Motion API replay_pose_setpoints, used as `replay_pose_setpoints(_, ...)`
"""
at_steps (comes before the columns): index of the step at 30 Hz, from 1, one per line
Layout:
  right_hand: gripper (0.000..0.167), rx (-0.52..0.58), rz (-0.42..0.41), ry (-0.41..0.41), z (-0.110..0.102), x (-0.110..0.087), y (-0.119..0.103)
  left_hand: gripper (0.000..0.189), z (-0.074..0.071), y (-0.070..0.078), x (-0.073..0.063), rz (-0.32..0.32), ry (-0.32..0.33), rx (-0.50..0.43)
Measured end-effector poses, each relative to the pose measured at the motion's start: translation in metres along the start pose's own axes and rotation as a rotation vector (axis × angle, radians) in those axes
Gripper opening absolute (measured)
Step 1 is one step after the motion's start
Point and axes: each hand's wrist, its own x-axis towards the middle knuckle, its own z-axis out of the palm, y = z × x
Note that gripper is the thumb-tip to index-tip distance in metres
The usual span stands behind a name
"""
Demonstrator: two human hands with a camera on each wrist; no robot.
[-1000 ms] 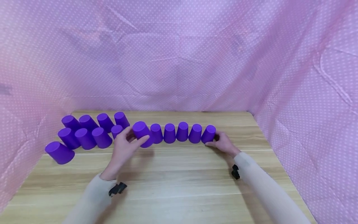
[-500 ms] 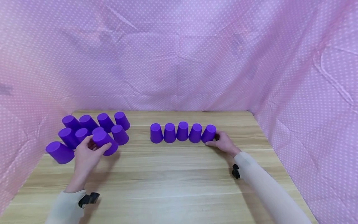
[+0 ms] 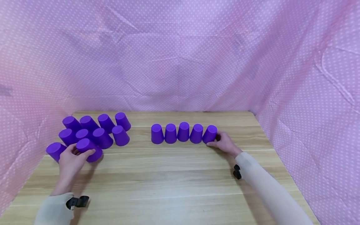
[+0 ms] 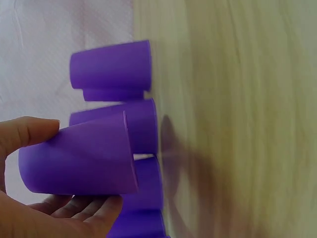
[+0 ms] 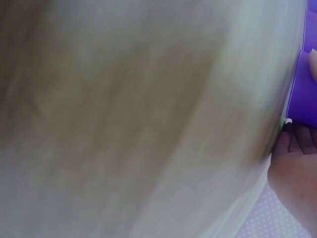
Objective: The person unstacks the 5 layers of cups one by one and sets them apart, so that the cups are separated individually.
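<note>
My left hand (image 3: 71, 162) grips an upside-down purple cup (image 3: 89, 150) between thumb and fingers, in front of the cup group on the left. In the left wrist view this cup (image 4: 81, 161) is close, its rim facing the table and its shadow falling on the wood. Beside the hand, partly hidden by it, stands the front-left cup (image 3: 55, 150). On the right my right hand (image 3: 225, 144) holds the last cup (image 3: 209, 135) of a row, thumb in front and fingers behind. The right wrist view catches only an edge of that cup (image 5: 303, 94).
Two rows of upturned purple cups stand at the left, among them a back-right cup (image 3: 122, 122) and a front-right cup (image 3: 121, 136). Several more, such as a middle cup (image 3: 183, 132), line up at centre. Pink dotted cloth (image 3: 180, 62) walls the wooden table (image 3: 174, 181).
My left hand has carried its cup leftward and nearer, from beside the centre row to the front of the left group. The right hand and the other cups have stayed put.
</note>
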Motion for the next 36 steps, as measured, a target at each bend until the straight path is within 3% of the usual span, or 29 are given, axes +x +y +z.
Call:
replay_pose_setpoints(6, 0.048, 0.011, -0.019, -0.006, -0.001, -0.001, 0.000, 0.082, -0.006, -0.011, 0.006, -0.006, 0.015, 0.034)
replay_pose_setpoints(15, 0.047, 0.010, -0.005, -0.005, 0.000, -0.001, -0.001, 0.087, -0.020, -0.024, 0.011, -0.100, 0.003, 0.048)
replay_pose_setpoints(29, 0.044, -0.004, -0.016, 0.002, 0.000, -0.001, 0.001, 0.089, -0.020, -0.030, 0.014, -0.117, 0.006, 0.055)
replay_pose_setpoints(33, 0.044, 0.001, -0.021, 0.002, 0.000, -0.001, 0.000, 0.091, -0.019, -0.028, 0.014, -0.080, 0.050, 0.053)
replay_pose_setpoints(36, 0.044, 0.000, -0.030, 0.002, 0.000, -0.001, 0.000, 0.088, -0.018, -0.020, 0.009, -0.008, 0.116, 0.037)
